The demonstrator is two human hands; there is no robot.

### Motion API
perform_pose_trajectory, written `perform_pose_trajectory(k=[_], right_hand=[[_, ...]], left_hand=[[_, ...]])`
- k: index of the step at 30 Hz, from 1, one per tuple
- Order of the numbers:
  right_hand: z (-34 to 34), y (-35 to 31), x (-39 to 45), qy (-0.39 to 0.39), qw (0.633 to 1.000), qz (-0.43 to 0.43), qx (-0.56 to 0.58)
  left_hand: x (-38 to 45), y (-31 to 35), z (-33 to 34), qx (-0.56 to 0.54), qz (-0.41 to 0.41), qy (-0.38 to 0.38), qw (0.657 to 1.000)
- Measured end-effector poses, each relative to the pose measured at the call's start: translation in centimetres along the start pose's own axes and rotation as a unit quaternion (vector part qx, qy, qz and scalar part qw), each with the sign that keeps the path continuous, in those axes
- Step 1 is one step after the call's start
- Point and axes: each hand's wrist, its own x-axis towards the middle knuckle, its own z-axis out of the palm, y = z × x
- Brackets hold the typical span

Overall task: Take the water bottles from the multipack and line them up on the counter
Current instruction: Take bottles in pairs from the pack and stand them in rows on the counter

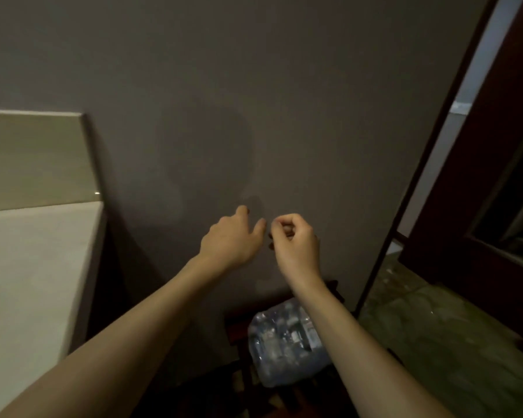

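A plastic-wrapped multipack of water bottles (284, 342) lies low in the view, on a dark wooden slatted stand, partly hidden behind my right forearm. Both my hands are raised in front of the grey wall, well above the pack. My left hand (231, 236) has its fingers loosely extended and holds nothing. Beside it, almost touching, my right hand (295, 238) has its fingers curled with nothing visible in it. The pale counter (27, 282) runs along the left side.
A beige tiled backsplash (34, 158) rises behind the counter. A grey wall (254, 101) fills the middle of the view. A dark door frame (429, 164) stands at the right, with a mottled green floor (435, 342) beyond it.
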Motion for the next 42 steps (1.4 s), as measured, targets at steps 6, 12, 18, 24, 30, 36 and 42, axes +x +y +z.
perform_pose_trajectory(k=[6,12,18,24,30,36,42], right_hand=[[-4.8,8.0,2.7,0.017,0.995,0.095,-0.020],[-6.6,17.2,7.2,-0.016,0.981,0.180,-0.070],[-5.8,25.9,11.1,-0.107,0.950,0.267,-0.122],[-3.3,34.0,10.0,-0.210,0.895,0.364,-0.150],[-1.5,40.8,8.5,-0.337,0.826,0.419,-0.172],[0.0,45.9,8.8,-0.390,0.784,0.452,-0.168],[-1.0,49.2,9.0,-0.398,0.761,0.486,-0.165]], left_hand=[[2.8,3.5,7.5,0.001,-0.009,-0.084,0.996],[7.5,4.4,16.4,-0.013,-0.029,-0.153,0.988],[11.9,1.9,25.9,-0.032,-0.093,-0.228,0.969],[11.8,-2.8,34.6,-0.060,-0.154,-0.273,0.948],[10.5,-6.6,41.6,-0.105,-0.258,-0.327,0.903],[11.8,-7.9,47.0,-0.088,-0.327,-0.369,0.866],[14.0,-7.7,52.4,-0.086,-0.366,-0.427,0.823]])
